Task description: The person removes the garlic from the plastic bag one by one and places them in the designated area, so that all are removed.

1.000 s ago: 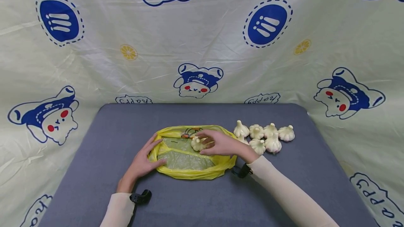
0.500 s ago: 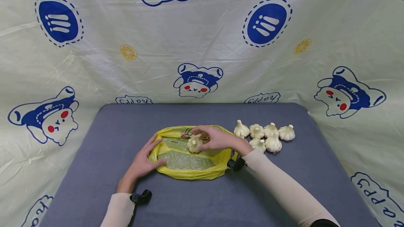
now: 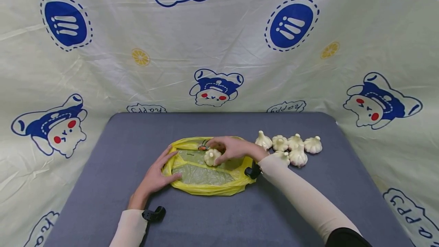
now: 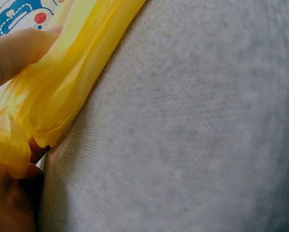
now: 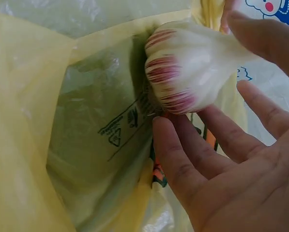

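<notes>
A yellow plastic bag [image 3: 214, 190] lies on the table with its mouth spread wide, showing a greyish inside. My left hand [image 3: 157, 175] grips the bag's left rim, thumb on the near side; in the left wrist view the yellow film bunches between thumb and fingers. Over the bag's opening, my right hand [image 3: 234, 149] holds a garlic bulb [image 3: 211, 157] between thumb and fingers. Purple streaks mark this bulb [image 5: 175, 72] in the right wrist view, its stem pointing toward the thumb. Several more garlic bulbs [image 3: 297, 157] sit grouped to the right of the bag, partly behind the right forearm.
A dark grey cloth covers the table [image 3: 192, 224]. Behind and beside it hangs a pale curtain [image 3: 171, 48] with blue cartoon prints. Each wrist carries a black strap-mounted device, the left one [image 3: 155, 214] just above the table.
My right hand has shifted slightly left with the garlic bulb, still above the bag's opening, and its wrist has come nearer the bag's right rim. The left hand stays on the rim.
</notes>
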`<state>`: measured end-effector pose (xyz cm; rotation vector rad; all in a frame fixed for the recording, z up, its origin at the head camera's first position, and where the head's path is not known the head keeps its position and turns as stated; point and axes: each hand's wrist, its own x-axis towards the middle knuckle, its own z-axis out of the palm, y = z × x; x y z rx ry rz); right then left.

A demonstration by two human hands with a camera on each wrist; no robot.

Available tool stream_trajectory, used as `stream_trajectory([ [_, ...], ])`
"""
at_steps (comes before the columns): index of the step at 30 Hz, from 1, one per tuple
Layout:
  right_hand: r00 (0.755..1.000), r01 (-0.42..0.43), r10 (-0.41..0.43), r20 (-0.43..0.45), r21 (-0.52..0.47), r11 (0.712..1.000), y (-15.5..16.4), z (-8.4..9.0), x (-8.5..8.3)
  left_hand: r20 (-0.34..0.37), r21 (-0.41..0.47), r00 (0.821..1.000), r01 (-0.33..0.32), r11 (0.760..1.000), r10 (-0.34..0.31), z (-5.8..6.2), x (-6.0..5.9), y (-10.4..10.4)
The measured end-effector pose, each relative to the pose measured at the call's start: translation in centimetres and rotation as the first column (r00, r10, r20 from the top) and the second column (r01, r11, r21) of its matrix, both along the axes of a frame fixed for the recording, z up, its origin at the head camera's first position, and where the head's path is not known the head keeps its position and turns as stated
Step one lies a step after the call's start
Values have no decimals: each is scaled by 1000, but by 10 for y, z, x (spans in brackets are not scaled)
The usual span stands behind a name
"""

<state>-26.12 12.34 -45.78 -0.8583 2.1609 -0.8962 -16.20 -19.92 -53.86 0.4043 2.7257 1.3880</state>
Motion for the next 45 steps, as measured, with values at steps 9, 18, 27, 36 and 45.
stream_trajectory([
  [9, 1000, -28, 28, 10, -47, 999, 1, -11, -4, -3, 3, 1000, 7, 1000, -7, -1, -2, 0],
  [18, 999, -37, 36, -19, -57, 998, 3, -17, -5, -9, 7, 1000, 3, 1000, -3, -2, -2, 0],
  [27, 1000, 6, -6, -14, -42, 999, 5, -18, -2, -28, -9, 1000, 3, 1000, -3, -3, -1, 0],
  [36, 999, 24, -26, -31, -33, 999, 6, -15, 1, -17, 1, 1000, 3, 1000, -3, -4, 0, 0],
  [45, 997, 70, -71, -4, -89, 994, 10, -10, 3, -16, -7, 1000, -4, 1000, 4, -3, -1, 1],
])
